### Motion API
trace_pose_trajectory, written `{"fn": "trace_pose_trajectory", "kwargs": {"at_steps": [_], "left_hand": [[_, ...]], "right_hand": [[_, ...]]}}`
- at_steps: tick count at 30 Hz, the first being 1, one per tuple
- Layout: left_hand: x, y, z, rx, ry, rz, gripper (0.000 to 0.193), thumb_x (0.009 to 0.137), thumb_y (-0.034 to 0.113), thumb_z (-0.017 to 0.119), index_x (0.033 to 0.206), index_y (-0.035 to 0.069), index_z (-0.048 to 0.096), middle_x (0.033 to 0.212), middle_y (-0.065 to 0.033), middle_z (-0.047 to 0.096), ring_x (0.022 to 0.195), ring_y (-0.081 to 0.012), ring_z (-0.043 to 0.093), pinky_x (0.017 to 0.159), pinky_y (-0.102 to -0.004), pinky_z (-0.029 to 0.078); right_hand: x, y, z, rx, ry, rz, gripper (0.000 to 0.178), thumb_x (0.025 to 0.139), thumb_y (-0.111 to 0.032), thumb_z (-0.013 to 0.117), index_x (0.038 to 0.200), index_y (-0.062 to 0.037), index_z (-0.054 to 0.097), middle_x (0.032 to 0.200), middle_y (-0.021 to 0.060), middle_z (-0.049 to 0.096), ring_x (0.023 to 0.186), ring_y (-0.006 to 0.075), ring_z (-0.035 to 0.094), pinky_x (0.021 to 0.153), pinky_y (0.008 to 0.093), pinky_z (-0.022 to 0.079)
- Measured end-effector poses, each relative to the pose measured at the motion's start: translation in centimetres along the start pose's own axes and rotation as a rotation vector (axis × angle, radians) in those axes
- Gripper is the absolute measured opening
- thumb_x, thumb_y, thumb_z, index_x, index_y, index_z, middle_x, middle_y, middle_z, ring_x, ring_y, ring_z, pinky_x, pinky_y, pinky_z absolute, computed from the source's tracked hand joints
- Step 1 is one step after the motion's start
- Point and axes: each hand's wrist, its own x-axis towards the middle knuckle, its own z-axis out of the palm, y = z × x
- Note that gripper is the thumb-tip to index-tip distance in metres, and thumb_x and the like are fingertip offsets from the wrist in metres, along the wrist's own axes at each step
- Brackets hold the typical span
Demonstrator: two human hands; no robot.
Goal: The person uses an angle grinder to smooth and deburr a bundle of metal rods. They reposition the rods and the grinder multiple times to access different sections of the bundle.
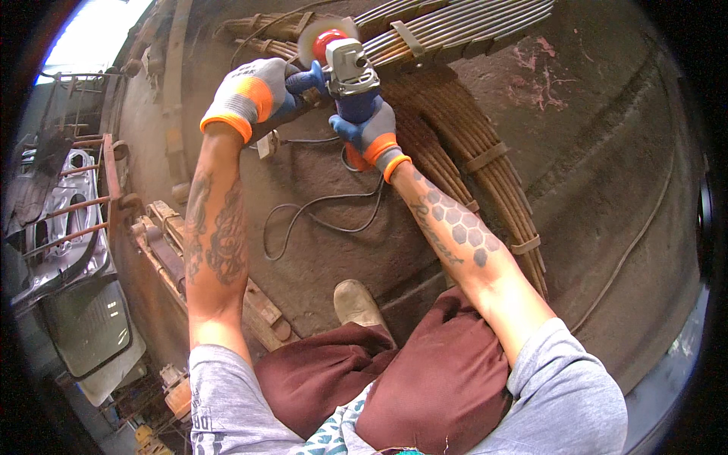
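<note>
An angle grinder (351,68) with a grey metal head and dark blue body is held out in front of me, over the floor. My left hand (254,89), in a grey and orange glove, is closed round its blue side handle (307,79). My gloved right hand (371,129) grips the body from the near side. The grinder's disc (327,39), pale and hazy at the rim with a red centre, is at the far end, close to a leaf spring pack (474,29). That pack has bright bare metal on its right part and rusty brown on its left. Whether the disc touches it I cannot tell.
More rusty leaf spring packs (485,163) lie to the right of the grinder. A dark cord (334,226) loops over the floor between my arms. Wooden-looking bars (262,307) lie at left, beyond them a rusty metal frame (106,174) and a vehicle door panel (64,220).
</note>
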Motion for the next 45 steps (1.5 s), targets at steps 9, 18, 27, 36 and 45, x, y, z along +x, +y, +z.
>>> {"fn": "trace_pose_trajectory", "kwargs": {"at_steps": [9,18,27,36,45], "left_hand": [[-2.6,-0.3,0.1,-0.081,-0.012,-0.059,0.042,0.08,0.028,0.079,0.118,0.013,0.079,0.107,-0.0183,0.078,0.102,-0.035,0.075,0.092,-0.0424,0.057],[-2.9,0.1,0.7,-0.111,-0.037,-0.084,0.039,0.08,0.024,0.076,0.116,0.012,0.079,0.105,-0.017,0.079,0.099,-0.0327,0.076,0.091,-0.0423,0.057],[-3.7,-0.3,0.9,-0.099,-0.023,-0.084,0.042,0.082,0.034,0.079,0.118,0.013,0.079,0.107,-0.0174,0.079,0.101,-0.034,0.076,0.092,-0.0427,0.057],[-3.4,0.0,1.4,-0.121,-0.025,-0.081,0.038,0.083,0.03,0.077,0.119,0.02,0.08,0.107,-0.0137,0.079,0.1,-0.0336,0.076,0.093,-0.0418,0.057],[-3.8,3.0,0.5,-0.018,0.043,-0.022,0.035,0.086,0.027,0.076,0.12,0.024,0.079,0.112,-0.0121,0.078,0.105,-0.0329,0.075,0.094,-0.044,0.058]], "right_hand": [[-0.8,0.0,1.3,0.095,-0.065,0.019,0.053,0.068,-0.023,0.094,0.112,-0.0048,0.071,0.102,0.0051,0.076,0.091,0.0148,0.071,0.085,0.0331,0.058],[-1.0,0.3,0.5,-0.006,-0.102,0.047,0.062,0.068,-0.021,0.093,0.122,-0.0047,0.068,0.11,0.0061,0.076,0.098,0.0131,0.07,0.091,0.0338,0.057],[-1.2,-0.6,0.8,0.005,-0.127,0.069,0.062,0.069,-0.02,0.093,0.123,-0.0049,0.067,0.11,0.005,0.076,0.099,0.0115,0.069,0.091,0.0325,0.058],[-0.9,0.2,-0.1,-0.011,-0.113,0.039,0.06,0.069,-0.022,0.093,0.121,-0.0063,0.068,0.11,0.0067,0.077,0.098,0.0139,0.07,0.091,0.0338,0.057],[-1.4,2.5,-1.7,-0.248,0.002,-0.131,0.051,0.072,-0.026,0.093,0.112,-0.0042,0.072,0.102,0.0072,0.076,0.09,0.0169,0.071,0.085,0.0355,0.059]]}}
